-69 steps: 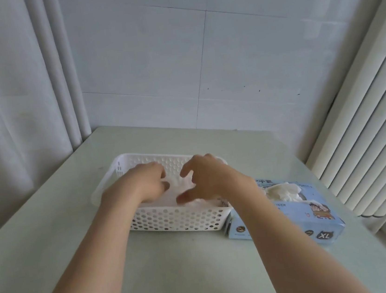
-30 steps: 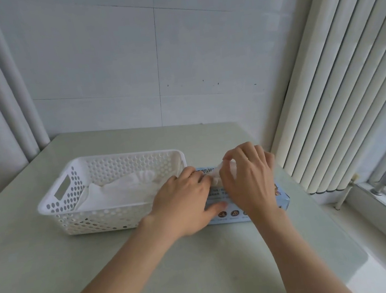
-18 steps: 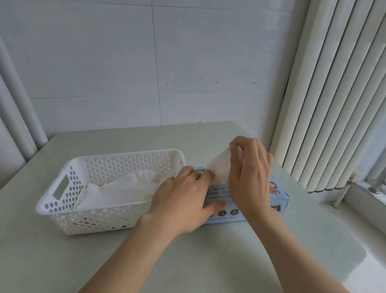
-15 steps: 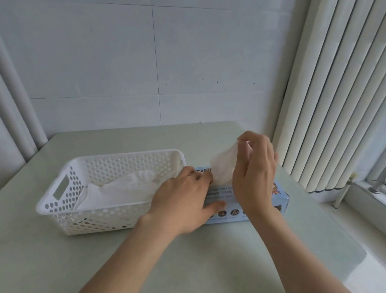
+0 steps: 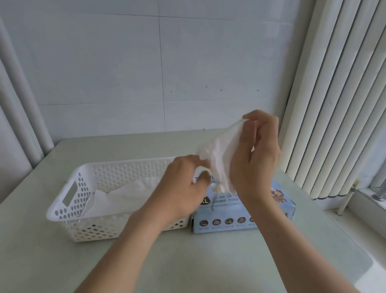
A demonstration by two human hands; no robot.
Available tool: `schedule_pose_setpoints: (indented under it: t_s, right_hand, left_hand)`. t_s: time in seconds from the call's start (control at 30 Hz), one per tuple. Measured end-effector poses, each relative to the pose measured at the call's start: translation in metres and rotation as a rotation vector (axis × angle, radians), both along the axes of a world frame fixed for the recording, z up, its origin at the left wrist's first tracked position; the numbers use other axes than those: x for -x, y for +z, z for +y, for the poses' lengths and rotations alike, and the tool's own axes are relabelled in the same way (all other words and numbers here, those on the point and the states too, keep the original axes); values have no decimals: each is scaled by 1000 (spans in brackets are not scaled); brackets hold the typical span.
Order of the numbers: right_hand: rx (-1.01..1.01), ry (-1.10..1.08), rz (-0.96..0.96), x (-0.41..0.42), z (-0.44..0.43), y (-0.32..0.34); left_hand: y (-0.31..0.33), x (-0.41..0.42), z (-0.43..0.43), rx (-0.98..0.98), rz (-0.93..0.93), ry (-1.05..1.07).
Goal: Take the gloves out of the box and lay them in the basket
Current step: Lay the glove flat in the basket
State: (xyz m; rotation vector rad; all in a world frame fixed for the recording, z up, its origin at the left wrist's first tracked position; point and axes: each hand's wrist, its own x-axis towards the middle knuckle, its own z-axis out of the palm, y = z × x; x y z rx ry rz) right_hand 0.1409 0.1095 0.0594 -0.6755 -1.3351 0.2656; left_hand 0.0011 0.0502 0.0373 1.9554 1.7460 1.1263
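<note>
The right hand pinches a thin white glove stretched up from the slot of a pale blue cardboard box, the left hand curls at its lower edge, grip unclear, and the white perforated plastic basket sits just left, nearer the left hand.

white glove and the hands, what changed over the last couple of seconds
Both hands left the white perforated plastic basket and moved right to the light blue cardboard glove box. The right hand pinched a thin white glove and drew it up from the opening; the left hand rests on the box. Basket, box and laid gloves stayed put.
</note>
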Motion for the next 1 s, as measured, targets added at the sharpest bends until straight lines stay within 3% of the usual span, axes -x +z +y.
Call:
schedule_pose_setpoints:
  t_s: [0.2, 0.3, 0.47, 0.63, 0.87, 1.0]
  right_hand:
    - [251, 362, 109, 28, 4, 22]
    - [355, 540, 218, 43, 4, 27]
    - [437, 612, 186, 56, 4, 26]
    - [498, 745, -33, 58, 5, 17]
    - [941, 897, -273, 60, 18, 12]
    - [985, 886, -312, 57, 12, 15]
  left_hand:
    - [35, 18, -9, 76, -875, 118]
    - [39, 33, -12, 194, -1069, 107]
    - [38, 46, -12, 153, -1086, 139]
    - [36, 50, -12, 54, -1046, 124]
    - [47, 60, -17, -35, -1004, 157]
    - [48, 66, -20, -69, -842, 167]
